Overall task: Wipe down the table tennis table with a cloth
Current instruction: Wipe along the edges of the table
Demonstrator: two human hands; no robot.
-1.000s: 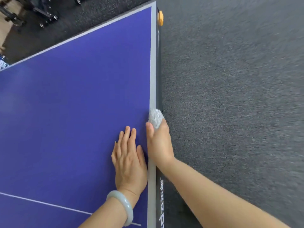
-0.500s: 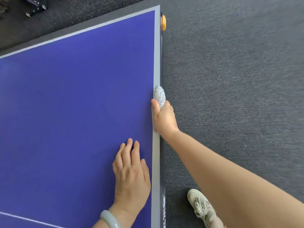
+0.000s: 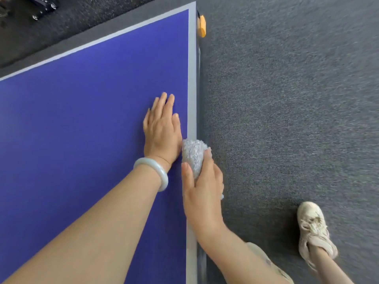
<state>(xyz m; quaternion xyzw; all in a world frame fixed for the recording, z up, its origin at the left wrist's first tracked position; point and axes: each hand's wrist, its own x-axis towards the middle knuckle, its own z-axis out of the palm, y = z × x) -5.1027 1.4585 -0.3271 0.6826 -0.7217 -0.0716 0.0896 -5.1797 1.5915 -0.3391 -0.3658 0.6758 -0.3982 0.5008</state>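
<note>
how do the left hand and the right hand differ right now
The left hand lies flat with straight fingers; the right hand curls round the cloth. The left hand rests on the blue table top; the right hand sits at its grey edge. The left wrist wears a bracelet; the right wrist is bare. Both are close together.

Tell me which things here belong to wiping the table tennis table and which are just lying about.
For the job: table tennis table, grey cloth gripped by the right hand, left hand flat on the top.
Just about: orange corner piece, white shoe, bracelet, wheeled frame on the carpet.
</note>
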